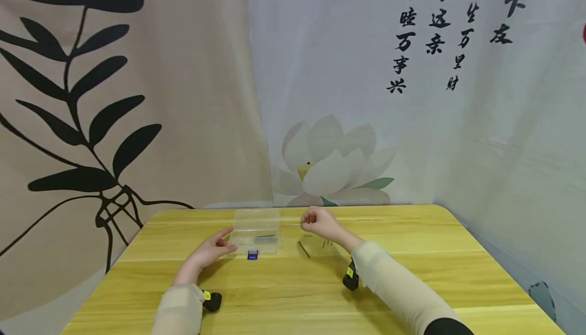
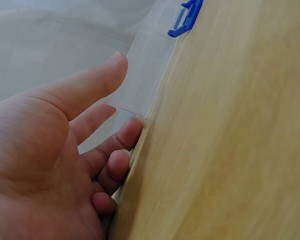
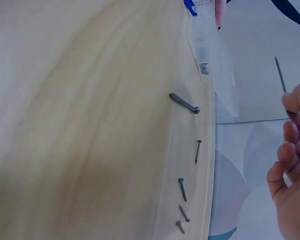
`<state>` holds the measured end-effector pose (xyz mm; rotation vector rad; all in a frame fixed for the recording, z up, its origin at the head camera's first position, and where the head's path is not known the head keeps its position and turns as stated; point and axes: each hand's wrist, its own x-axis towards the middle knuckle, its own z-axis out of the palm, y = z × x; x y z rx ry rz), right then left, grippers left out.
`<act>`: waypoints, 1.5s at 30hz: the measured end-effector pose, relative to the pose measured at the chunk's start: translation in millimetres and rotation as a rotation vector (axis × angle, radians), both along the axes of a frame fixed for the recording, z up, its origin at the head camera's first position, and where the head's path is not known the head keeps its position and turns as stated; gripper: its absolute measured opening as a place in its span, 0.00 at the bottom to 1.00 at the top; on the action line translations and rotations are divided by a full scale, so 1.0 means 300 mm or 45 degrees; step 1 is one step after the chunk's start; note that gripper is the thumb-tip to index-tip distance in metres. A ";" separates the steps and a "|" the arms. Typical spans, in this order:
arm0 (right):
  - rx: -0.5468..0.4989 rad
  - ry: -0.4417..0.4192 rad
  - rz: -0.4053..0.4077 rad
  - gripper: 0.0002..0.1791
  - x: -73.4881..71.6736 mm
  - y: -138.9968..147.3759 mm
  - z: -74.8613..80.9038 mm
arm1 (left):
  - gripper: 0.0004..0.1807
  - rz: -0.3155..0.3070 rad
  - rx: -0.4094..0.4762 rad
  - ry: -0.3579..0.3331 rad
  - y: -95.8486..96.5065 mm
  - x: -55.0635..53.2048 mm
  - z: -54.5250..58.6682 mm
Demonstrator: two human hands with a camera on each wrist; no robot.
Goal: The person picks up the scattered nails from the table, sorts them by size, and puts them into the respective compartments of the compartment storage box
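1. head view: the right hand [image 1: 319, 223] pinches a thin nail [image 1: 292, 224] by one end, so the shaft sticks out from the fingertips toward the left.
2. the relation that matters most: the clear plastic box [image 1: 270, 248] lies to the left of that pinch, and the nail's long axis runs roughly side to side, free end toward the box. that end appears just beside the right edge of the opened lid [image 1: 256, 218]; how high it hangs over the table [image 1: 274, 294] is hard to judge.
3. the left hand [image 1: 211, 250] is the nearer one to the box, at its left end. its thumb and fingers are loose and spread about the corner, not closed round it; whether they press on the plastic, i cannot tell.
4. the box has its lid folded back on the far side and a blue latch [image 1: 253, 254] on the near side.
5. right wrist view: the nail stands out past the thumb and curled fingers, clear of the large screw [image 3: 184, 103] and four smaller fasteners [image 3: 182, 190] lying on the table. in the head view, these lie right of the box, nearer the person than the pinched nail.
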<state>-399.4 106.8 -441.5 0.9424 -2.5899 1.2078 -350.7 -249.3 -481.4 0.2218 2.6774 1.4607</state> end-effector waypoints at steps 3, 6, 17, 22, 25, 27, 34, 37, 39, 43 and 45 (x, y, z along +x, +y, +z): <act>0.007 0.043 -0.003 0.03 -0.014 -0.014 -0.003 | 0.39 -0.006 -0.007 0.004 0.001 -0.004 -0.002; 0.014 0.072 -0.011 0.02 -0.024 -0.027 -0.007 | 0.39 -0.007 -0.021 0.012 0.002 -0.005 -0.003; 0.052 0.161 0.009 0.02 -0.051 -0.094 -0.027 | 0.39 -0.008 -0.010 0.024 0.004 0.000 0.000; 0.079 0.185 0.021 0.03 -0.070 -0.132 -0.036 | 0.39 -0.006 -0.003 0.029 0.007 -0.001 -0.001; 0.101 0.210 0.027 0.03 -0.080 -0.157 -0.037 | 0.39 0.000 0.001 0.022 0.008 -0.001 -0.002; 0.114 0.222 0.031 0.02 -0.088 -0.173 -0.038 | 0.39 -0.001 0.005 0.024 0.009 -0.003 -0.002; 0.156 0.262 0.015 0.02 -0.091 -0.222 -0.030 | 0.39 0.002 0.003 0.021 0.008 -0.006 -0.004; 0.174 0.241 0.001 0.02 -0.086 -0.239 -0.027 | 0.39 0.009 0.002 0.014 0.007 -0.006 -0.004; 0.184 0.238 -0.006 0.03 -0.086 -0.251 -0.025 | 0.39 0.009 0.003 0.011 0.008 -0.005 -0.004; 0.205 0.242 -0.024 0.04 -0.085 -0.276 -0.023 | 0.39 0.007 0.005 0.010 0.007 -0.005 -0.005; 0.215 0.240 -0.029 0.04 -0.085 -0.288 -0.024 | 0.39 0.007 -0.001 0.012 0.005 -0.005 -0.008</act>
